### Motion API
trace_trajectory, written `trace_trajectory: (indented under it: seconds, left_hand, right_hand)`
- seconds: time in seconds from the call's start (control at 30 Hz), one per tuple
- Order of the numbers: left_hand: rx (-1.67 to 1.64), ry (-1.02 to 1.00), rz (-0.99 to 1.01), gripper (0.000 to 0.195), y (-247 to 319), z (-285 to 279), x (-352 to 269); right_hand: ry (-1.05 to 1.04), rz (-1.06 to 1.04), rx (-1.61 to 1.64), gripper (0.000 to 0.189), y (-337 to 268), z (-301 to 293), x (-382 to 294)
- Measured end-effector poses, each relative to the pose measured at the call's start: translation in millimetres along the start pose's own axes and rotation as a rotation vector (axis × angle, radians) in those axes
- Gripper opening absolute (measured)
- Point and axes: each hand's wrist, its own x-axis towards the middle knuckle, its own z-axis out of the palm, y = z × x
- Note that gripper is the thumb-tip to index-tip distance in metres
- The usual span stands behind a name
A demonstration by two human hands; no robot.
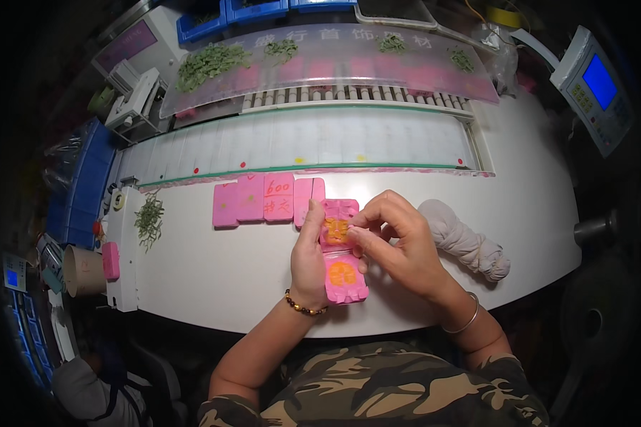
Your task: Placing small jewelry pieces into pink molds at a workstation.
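Observation:
My left hand [309, 256] holds a pink rubber mould [347, 296] that lies opened out in two halves, one above the other. An orange, wax-like piece [335, 230] sits in the upper half. Rounded orange shapes [342, 273] show in the lower half. At the right edge of the upper half, the thumb and forefinger of my right hand [400, 243] pinch together; they partly cover that edge. Behind my left thumb, several closed pink mould blocks [252, 197] stand side by side on the white table [219, 277], some with handwriting.
A twisted grey cloth [462, 240] lies right of my right hand. Green wax-like pieces [149, 219] lie at the left, and more [213, 64] on a translucent sheet. A glass-topped strip [320, 136] crosses behind. A control panel [593, 91] juts in at the right.

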Motion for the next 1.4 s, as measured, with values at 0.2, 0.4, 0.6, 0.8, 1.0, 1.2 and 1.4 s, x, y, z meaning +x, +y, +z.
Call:
trace_trajectory:
  seconds: [0.2,0.4,0.6,0.8,1.0,1.2,1.4]
  left_hand:
    - [-0.074,0.019,0.001,0.06,1.6,5.0,-0.6]
    - [-0.06,-0.046,-0.008,0.058,-0.7,1.9,-2.1]
    - [-0.087,-0.029,-0.03,0.062,-3.5,0.5,-3.8]
    - [-0.175,-0.154,-0.027,0.058,-6.1,-2.8,-2.6]
    - [0.241,0.047,0.29,0.033,-6.0,5.8,-4.6]
    - [0.328,0.069,0.286,0.023,-0.9,4.5,-0.9]
    - [0.421,0.044,0.363,0.02,-1.3,-0.2,-1.1]
  right_hand:
    - [0.079,-0.116,-0.089,0.013,5.7,6.5,-0.9]
    - [0.149,0.089,0.164,0.022,2.2,8.8,-1.8]
    - [-0.112,0.457,0.685,0.021,20.3,-2.6,-1.8]
    - [-0.042,0.322,0.671,0.02,23.4,8.3,-6.3]
    - [0.156,0.185,0.461,0.018,22.5,13.8,-5.8]
    - [0.195,0.077,0.32,0.018,26.4,11.9,-6.4]
    - [0.192,0.07,0.32,0.018,25.4,12.7,-7.1]
